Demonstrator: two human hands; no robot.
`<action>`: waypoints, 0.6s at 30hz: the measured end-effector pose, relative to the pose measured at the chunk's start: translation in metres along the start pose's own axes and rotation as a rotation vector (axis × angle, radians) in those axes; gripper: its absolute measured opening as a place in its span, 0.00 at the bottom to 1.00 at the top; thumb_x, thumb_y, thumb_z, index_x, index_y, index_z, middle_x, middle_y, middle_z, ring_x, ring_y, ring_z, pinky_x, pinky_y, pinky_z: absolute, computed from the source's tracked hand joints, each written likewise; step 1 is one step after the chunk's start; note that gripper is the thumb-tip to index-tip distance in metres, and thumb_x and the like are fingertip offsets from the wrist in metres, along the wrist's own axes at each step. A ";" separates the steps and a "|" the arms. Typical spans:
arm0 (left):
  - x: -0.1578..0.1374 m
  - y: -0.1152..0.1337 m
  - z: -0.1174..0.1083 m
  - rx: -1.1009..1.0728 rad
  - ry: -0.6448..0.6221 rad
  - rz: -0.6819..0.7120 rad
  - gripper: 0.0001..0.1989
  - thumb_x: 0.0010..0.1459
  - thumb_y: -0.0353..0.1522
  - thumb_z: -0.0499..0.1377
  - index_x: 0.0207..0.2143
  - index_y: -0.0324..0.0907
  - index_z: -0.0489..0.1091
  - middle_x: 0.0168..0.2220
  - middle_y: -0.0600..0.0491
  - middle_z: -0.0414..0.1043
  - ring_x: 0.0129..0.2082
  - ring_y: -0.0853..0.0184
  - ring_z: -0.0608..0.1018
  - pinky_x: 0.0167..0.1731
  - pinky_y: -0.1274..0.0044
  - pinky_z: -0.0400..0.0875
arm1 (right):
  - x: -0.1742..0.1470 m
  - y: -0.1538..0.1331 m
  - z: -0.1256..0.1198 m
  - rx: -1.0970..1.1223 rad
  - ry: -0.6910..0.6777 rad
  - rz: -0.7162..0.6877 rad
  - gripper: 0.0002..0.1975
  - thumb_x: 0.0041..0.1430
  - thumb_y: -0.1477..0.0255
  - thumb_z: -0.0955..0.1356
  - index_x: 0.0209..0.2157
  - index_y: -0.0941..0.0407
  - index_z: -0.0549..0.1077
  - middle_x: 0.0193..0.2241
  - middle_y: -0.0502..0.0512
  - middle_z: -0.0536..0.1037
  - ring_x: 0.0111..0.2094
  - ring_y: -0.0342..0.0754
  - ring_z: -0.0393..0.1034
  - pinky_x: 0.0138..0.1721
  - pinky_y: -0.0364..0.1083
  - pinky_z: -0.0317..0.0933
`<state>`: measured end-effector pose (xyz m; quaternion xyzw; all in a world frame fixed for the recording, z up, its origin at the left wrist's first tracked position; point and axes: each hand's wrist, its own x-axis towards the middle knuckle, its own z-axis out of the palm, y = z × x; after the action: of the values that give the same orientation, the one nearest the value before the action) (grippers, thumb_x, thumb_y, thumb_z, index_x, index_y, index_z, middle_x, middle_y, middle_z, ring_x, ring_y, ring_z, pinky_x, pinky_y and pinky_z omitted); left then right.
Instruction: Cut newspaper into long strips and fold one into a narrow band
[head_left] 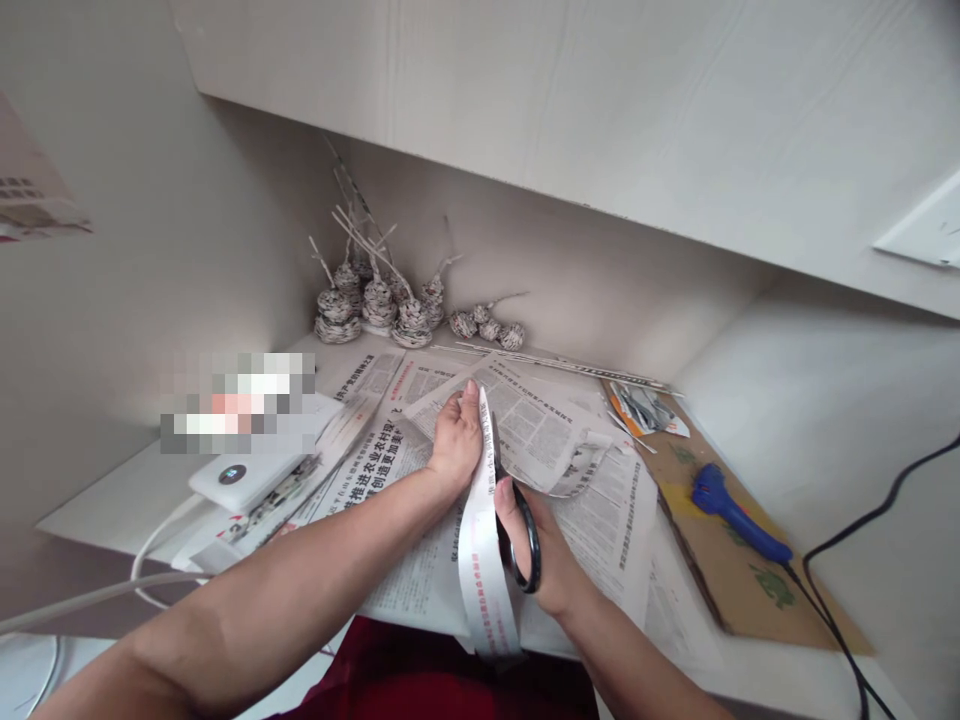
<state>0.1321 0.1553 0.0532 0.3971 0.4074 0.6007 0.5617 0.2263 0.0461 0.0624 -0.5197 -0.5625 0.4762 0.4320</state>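
Observation:
My left hand (456,440) pinches the upper end of a long newspaper strip (480,560), thumb up along its edge. The strip curls down over the front edge of the table toward my lap. In my right hand (551,550) are black-handled scissors (531,540), my fingers in the loops and the blades beside the strip and a larger newspaper sheet (525,420). I cannot tell how far apart the blades are. More newspaper (405,540) lies spread beneath both hands.
Woven paper gourds (379,303) stand along the back wall, beside small woven balls (512,335) and thin paper rods (585,371). At right, a blue glue gun (739,520) rests on cardboard (780,600) with a black cable. A white power bank (255,480) sits left. A slanted panel (570,110) overhangs the table.

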 end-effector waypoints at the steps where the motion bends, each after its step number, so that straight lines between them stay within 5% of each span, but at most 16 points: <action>1: 0.001 0.000 0.000 0.002 -0.003 0.000 0.19 0.65 0.49 0.55 0.29 0.45 0.67 0.27 0.52 0.74 0.31 0.61 0.78 0.37 0.72 0.72 | 0.000 0.003 0.001 -0.016 0.014 -0.008 0.26 0.64 0.44 0.65 0.27 0.53 0.68 0.22 0.49 0.67 0.29 0.49 0.63 0.38 0.48 0.61; 5: 0.002 -0.002 0.000 0.018 -0.019 0.009 0.19 0.67 0.47 0.53 0.31 0.45 0.67 0.28 0.51 0.75 0.31 0.62 0.78 0.37 0.72 0.72 | -0.003 0.012 0.004 -0.015 0.061 0.075 0.32 0.58 0.37 0.64 0.23 0.53 0.60 0.18 0.46 0.61 0.22 0.43 0.53 0.25 0.45 0.49; 13: -0.009 -0.008 0.004 0.103 -0.041 0.077 0.22 0.62 0.51 0.58 0.25 0.46 0.62 0.22 0.59 0.60 0.24 0.67 0.66 0.30 0.74 0.64 | -0.002 0.006 -0.003 0.009 0.034 0.070 0.27 0.66 0.45 0.63 0.25 0.53 0.62 0.21 0.47 0.64 0.25 0.44 0.57 0.28 0.45 0.53; 18: -0.008 -0.009 0.003 0.128 -0.062 0.087 0.22 0.65 0.51 0.55 0.26 0.46 0.61 0.23 0.58 0.60 0.25 0.67 0.66 0.30 0.74 0.64 | 0.001 0.007 -0.002 -0.015 0.086 0.046 0.28 0.62 0.43 0.65 0.25 0.53 0.62 0.20 0.46 0.62 0.25 0.44 0.57 0.27 0.44 0.54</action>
<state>0.1388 0.1474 0.0457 0.4679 0.4096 0.5847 0.5210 0.2295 0.0476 0.0557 -0.5557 -0.5351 0.4589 0.4409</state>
